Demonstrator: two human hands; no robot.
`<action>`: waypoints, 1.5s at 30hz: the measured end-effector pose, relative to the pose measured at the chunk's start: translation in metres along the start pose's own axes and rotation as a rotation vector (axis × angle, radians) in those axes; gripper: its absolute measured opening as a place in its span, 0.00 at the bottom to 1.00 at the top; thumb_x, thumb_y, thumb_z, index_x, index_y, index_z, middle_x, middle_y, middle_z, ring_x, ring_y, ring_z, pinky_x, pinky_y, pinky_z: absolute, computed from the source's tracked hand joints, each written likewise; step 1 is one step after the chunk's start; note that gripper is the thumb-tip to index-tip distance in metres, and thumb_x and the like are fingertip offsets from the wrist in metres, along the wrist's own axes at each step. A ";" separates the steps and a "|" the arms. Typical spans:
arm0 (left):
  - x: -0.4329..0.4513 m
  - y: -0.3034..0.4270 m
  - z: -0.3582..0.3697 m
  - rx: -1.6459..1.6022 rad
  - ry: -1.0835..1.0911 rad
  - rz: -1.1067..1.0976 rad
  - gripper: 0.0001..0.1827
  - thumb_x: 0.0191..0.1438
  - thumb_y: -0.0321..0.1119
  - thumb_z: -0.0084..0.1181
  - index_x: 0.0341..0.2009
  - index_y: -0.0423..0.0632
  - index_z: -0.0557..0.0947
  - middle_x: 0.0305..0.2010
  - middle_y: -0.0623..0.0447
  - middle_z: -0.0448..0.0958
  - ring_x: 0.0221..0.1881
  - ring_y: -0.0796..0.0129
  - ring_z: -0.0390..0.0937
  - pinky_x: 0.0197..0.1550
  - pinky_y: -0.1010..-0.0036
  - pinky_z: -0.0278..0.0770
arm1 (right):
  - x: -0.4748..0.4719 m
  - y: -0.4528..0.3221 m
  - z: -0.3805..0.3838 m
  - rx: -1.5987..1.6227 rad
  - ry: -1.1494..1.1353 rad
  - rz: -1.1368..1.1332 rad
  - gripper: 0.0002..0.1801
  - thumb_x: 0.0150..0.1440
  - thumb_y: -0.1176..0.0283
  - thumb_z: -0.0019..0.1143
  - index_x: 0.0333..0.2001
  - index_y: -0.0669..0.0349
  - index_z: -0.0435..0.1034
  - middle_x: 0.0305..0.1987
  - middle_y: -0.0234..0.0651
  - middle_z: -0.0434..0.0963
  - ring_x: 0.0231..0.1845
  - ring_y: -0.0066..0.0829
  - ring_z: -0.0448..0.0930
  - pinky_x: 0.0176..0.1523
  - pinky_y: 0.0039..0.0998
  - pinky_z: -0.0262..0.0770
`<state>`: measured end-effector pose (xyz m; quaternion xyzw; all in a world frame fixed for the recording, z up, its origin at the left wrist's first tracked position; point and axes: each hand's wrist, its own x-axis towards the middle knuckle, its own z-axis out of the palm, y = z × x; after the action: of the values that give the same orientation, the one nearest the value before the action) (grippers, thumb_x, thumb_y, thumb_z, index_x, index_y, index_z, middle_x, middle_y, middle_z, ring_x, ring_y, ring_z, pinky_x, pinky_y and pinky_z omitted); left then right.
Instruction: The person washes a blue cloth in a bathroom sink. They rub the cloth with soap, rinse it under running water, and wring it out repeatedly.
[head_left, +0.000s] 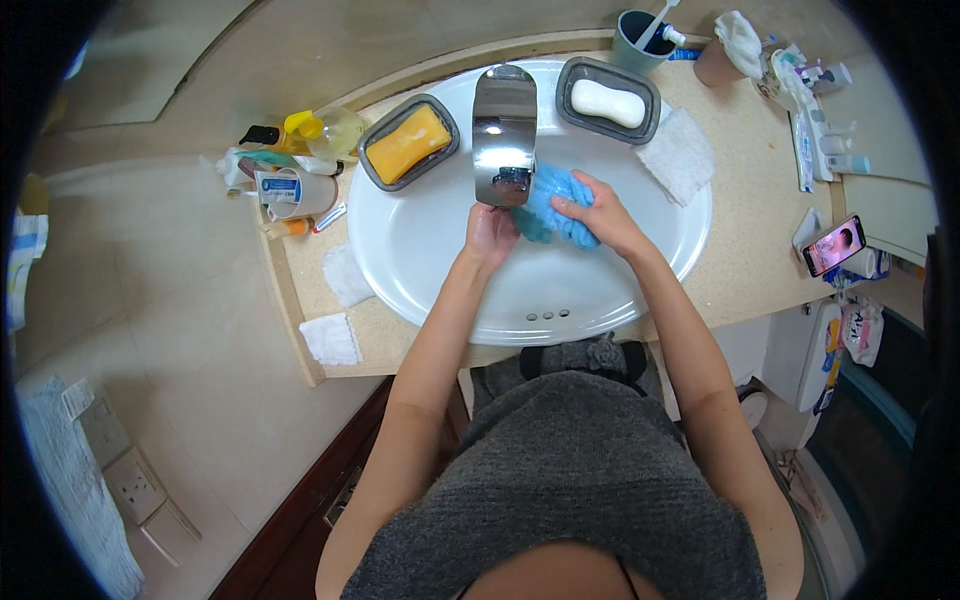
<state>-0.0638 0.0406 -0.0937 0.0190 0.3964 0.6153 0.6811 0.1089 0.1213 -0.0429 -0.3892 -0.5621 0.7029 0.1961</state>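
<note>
Over the white oval washbasin, my right hand grips a wet, bunched blue cloth, thumb on top. My left hand is palm up below the chrome faucet, beside the cloth's left end. The faucet covers its fingertips, so whether they hold the cloth is hidden. A grey soap dish with a yellow soap bar sits on the basin's left rim. On the right rim, another grey dish holds a white soap bar.
White folded cloths lie on the beige counter at left; another white cloth drapes over the right rim. Pump bottles and a white cup stand left. A toothbrush cup is behind, a lit phone right.
</note>
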 end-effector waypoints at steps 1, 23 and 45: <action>0.003 0.000 -0.005 0.021 -0.042 0.051 0.22 0.53 0.38 0.38 0.51 0.45 0.70 0.46 0.49 0.72 0.46 0.59 0.71 0.50 0.63 0.69 | 0.000 0.001 0.000 0.027 -0.005 -0.003 0.20 0.51 0.65 0.61 0.44 0.64 0.68 0.36 0.31 0.75 0.36 0.20 0.74 0.41 0.23 0.72; -0.021 -0.002 0.060 0.317 0.275 -0.140 0.20 0.61 0.49 0.39 0.46 0.46 0.70 0.44 0.52 0.73 0.43 0.66 0.73 0.43 0.71 0.74 | 0.018 0.004 0.018 -0.798 0.396 -0.246 0.16 0.53 0.59 0.54 0.32 0.63 0.72 0.26 0.48 0.75 0.26 0.48 0.75 0.29 0.34 0.72; -0.009 0.007 0.028 0.200 0.108 0.005 0.28 0.56 0.47 0.51 0.55 0.45 0.64 0.49 0.51 0.70 0.51 0.65 0.68 0.52 0.70 0.68 | 0.006 0.004 0.000 -0.029 0.035 -0.121 0.15 0.55 0.62 0.53 0.37 0.64 0.73 0.30 0.33 0.75 0.31 0.21 0.74 0.38 0.22 0.70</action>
<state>-0.0527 0.0477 -0.0664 0.0545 0.4918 0.5745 0.6520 0.1054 0.1246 -0.0486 -0.3696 -0.5913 0.6746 0.2423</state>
